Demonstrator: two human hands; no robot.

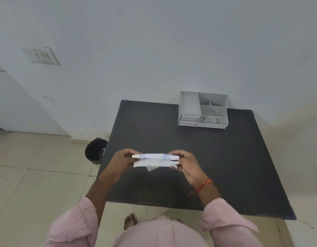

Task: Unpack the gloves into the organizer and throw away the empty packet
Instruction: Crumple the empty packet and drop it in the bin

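Observation:
Both hands hold a white glove packet [155, 156] with blue print above the middle of the black table [225, 166]. My left hand [123, 161] grips its left end, my right hand [185, 164] its right end. Below the packet's upper edge hangs crumpled white material [154, 164], packet flap or gloves, I cannot tell which. The grey organizer [189, 104] with several compartments stands at the table's far edge, well beyond the hands. All its visible compartments look bare.
A black waste bin [95, 150] stands on the tiled floor by the table's left edge, close to my left hand. A wall runs behind the table. My bare foot [130, 220] shows under the near edge.

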